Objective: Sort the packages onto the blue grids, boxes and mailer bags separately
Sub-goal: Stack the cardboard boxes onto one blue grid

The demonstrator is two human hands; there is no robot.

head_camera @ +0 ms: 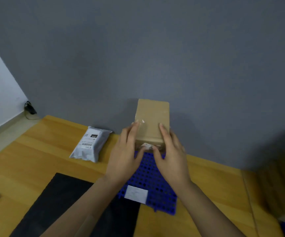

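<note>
Mid-frame, our left hand (pixel 122 158) and right hand (pixel 172 158) grip the box (pixel 153 115) by its sides above the grid (pixel 148 175); a bag (pixel 91 144) lies left.

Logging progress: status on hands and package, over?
Left hand, right hand grip cardboard box, upright at blue grid far end. Grey mailer bag lies left, off grid. Nothing blocking.

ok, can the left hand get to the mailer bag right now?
Probably not yet: the left hand grips the box with the right hand. Nothing lies between it and the bag.
</note>
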